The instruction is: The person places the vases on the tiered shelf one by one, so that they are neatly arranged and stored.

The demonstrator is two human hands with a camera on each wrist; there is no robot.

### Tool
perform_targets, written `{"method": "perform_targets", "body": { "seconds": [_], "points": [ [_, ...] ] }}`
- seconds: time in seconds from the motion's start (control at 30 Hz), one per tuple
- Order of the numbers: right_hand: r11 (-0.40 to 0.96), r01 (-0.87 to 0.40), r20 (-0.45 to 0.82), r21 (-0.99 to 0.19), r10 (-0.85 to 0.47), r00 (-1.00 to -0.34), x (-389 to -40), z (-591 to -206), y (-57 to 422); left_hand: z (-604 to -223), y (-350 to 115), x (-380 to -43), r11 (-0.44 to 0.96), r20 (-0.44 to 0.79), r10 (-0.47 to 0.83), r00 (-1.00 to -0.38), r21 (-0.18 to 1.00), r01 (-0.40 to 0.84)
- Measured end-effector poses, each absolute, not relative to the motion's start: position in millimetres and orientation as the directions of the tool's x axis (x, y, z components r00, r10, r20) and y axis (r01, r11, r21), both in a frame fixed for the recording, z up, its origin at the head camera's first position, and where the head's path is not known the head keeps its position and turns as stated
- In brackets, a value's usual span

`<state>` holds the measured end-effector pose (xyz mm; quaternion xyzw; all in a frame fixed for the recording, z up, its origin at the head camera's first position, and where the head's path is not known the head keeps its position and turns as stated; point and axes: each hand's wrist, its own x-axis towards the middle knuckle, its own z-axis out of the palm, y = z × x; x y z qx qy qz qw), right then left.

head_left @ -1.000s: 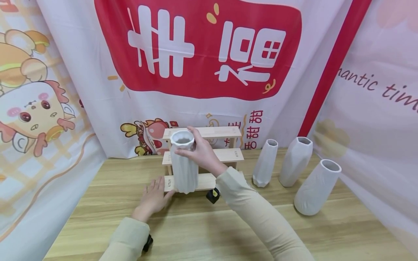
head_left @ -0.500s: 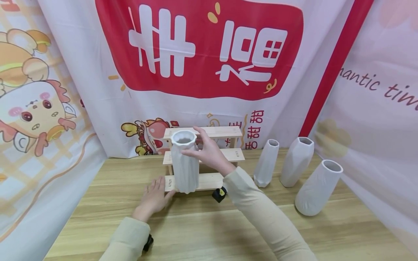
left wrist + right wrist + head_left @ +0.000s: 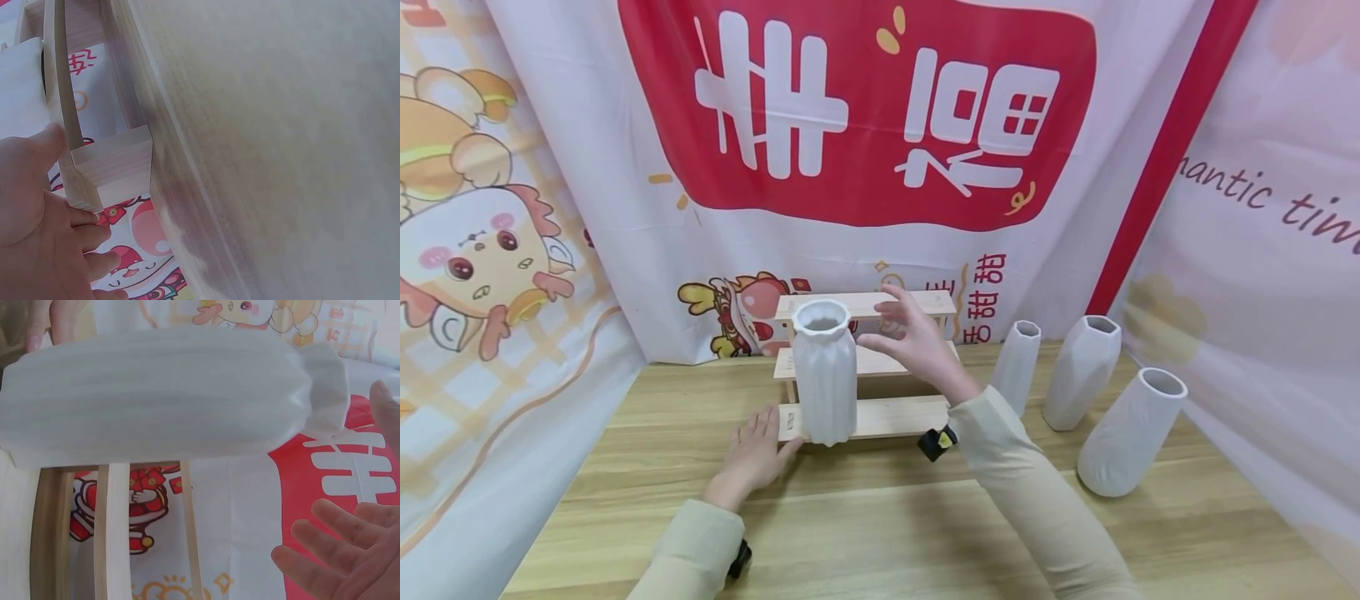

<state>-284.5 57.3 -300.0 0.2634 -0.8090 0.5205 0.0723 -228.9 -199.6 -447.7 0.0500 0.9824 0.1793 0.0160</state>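
A white ribbed vase [image 3: 825,383] with a wavy rim stands upright on the lowest step of a three-tier wooden stand [image 3: 902,417], at its left end. My right hand [image 3: 917,342] is apart from the vase, just to its right, fingers spread and holding nothing. In the right wrist view the vase [image 3: 162,397] lies across the picture, with the fingers [image 3: 312,569] clear of its neck. My left hand [image 3: 751,450] rests at the left end of the lowest step, its thumb near the vase's base. From the left wrist, the thumb and fingers [image 3: 94,237] touch the step's end.
To the right on the wooden table [image 3: 880,533] stand a slim white vase [image 3: 1017,367], a faceted white vase [image 3: 1081,375] and a rounded white vase [image 3: 1131,433]. Printed cloth walls [image 3: 625,250] enclose the back and sides.
My right hand has let go of the ribbed vase and moved away to the right, its fingers opening. The vase and my left hand have stayed in place.
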Motion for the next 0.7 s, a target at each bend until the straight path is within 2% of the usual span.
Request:
{"method": "perform_targets", "body": {
  "seconds": [0.47,0.7],
  "points": [
    [0.389,-0.496,0.401,-0.777,-0.301,-0.865,-278.7,-299.5,94.0,-451.7,-201.2,-230.2,0.934,-0.015,0.106,-0.994,0.346,0.094],
    [0.366,-0.498,0.421,-0.786,-0.272,-0.865,-275.4,-298.2,110.5,-450.1,-200.4,-229.5,0.934,-0.009,0.105,-0.994,0.345,0.095]
  ]
}}
